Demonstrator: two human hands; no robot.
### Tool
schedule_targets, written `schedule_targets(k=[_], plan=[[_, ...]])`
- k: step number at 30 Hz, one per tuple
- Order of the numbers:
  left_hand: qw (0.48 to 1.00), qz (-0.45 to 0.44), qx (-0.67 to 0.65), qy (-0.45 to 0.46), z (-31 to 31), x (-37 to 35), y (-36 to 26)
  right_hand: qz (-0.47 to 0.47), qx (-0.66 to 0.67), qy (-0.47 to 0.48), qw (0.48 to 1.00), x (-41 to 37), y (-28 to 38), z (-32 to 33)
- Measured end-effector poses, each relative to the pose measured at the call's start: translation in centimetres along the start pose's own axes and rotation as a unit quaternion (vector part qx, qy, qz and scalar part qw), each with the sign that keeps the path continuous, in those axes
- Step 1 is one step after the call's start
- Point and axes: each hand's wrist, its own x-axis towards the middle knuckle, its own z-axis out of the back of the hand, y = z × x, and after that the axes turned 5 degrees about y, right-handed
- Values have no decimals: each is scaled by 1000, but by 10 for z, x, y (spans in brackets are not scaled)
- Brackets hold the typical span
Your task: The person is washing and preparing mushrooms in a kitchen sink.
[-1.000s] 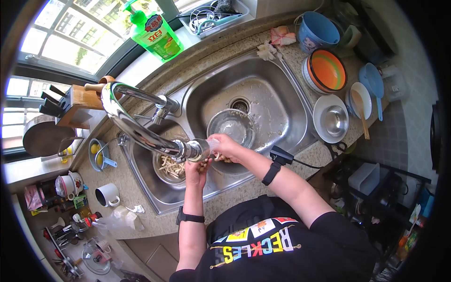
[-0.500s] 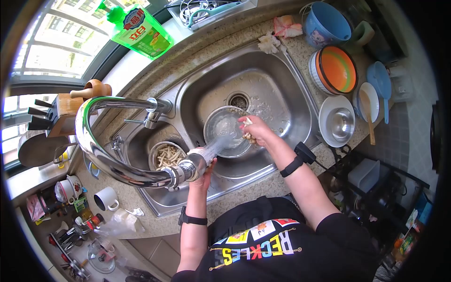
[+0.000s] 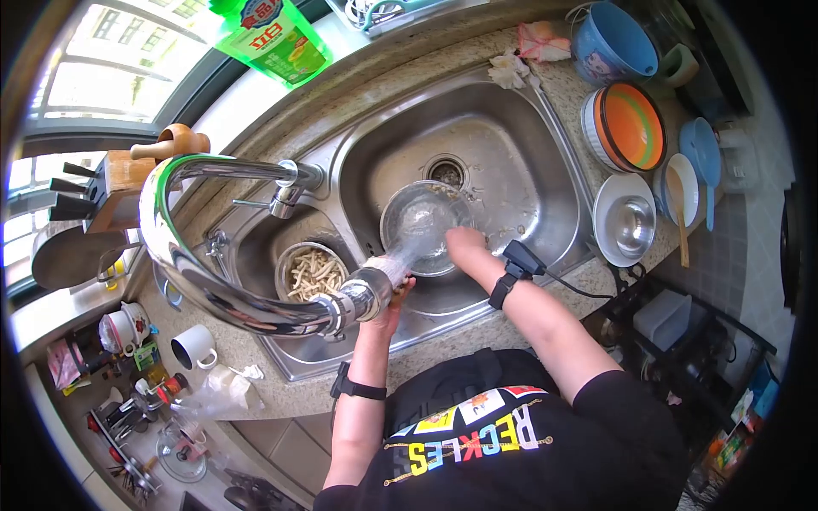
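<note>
Right hand (image 3: 466, 249) is overhanging the bowl (image 3: 399, 213); left hand (image 3: 393, 310) is showing behind the faucet head (image 3: 362, 298) (finger closure indeterminable in both).

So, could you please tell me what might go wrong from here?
The water spraying into the bowl might splash the corded black device near the right hand. Anything loose in the bowl could wash over its rim toward the nearby drain. The left hand, close to the faucet head, might knock the stream off target.
</note>
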Motion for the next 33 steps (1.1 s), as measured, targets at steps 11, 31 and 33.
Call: schedule_targets(k=[11, 31, 33], plan=[[997, -34, 69, -15, -10, 10, -15, 254, 159, 31, 954, -55, 41, 54], [986, -39, -131, 92, -24, -23, -37, 187, 676, 99, 706, -116, 59, 37], [989, -50, -101, 97, -30, -28, -34, 212, 692, 99, 683, -122, 68, 31]])
